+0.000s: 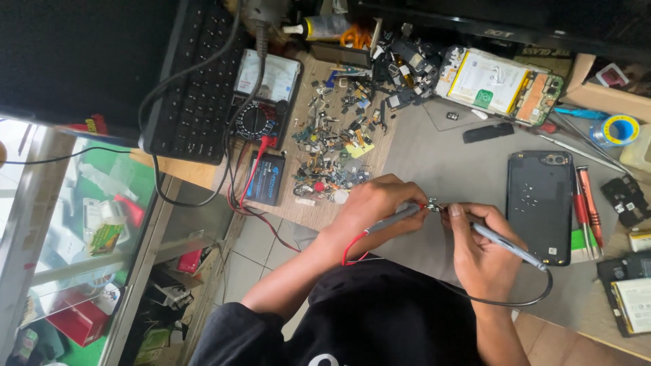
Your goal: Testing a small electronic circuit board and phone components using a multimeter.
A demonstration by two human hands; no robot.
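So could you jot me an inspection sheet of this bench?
Surface: grey mat on a wooden bench.
Job's things: small part between two probes, red-wired and black-wired.
Clutter: parts pile, opened phone, black phone, screwdrivers, tape roll.
Grippers: left hand and right hand each grip a probe.
Cables: leads run to the multimeter.
Surroundings: keyboard, glass case.

Probes (400,215): grey matt plastic shafts, rubbery red and black leads.
Phone back (540,196): smooth black plastic, slight sheen.
Worktop (447,163): grey matt mat; pale wood grain left of the phone back.
Screwdrivers (587,203): glossy red handles, right of the phone back.
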